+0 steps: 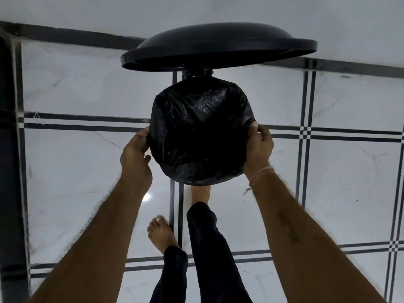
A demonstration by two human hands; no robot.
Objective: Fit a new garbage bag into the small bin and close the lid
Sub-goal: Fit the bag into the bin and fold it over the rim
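Observation:
A small round bin stands on the floor in the middle of the head view, its body hidden by a black garbage bag [201, 136] stretched over its rim. The bin's black lid [218, 45] stands raised behind it on its hinge. My left hand [136, 149] pinches the bag's edge at the rim's left side. My right hand [259, 145] grips the bag's edge at the right side. One bare foot [201, 193] reaches under the bin's front, where the pedal, if any, is hidden.
The floor is glossy white marble tile [87, 171] with black double-line borders. My other bare foot [161, 235] stands behind the bin. A dark vertical edge [8, 171] runs down the far left. A white wall rises behind the lid.

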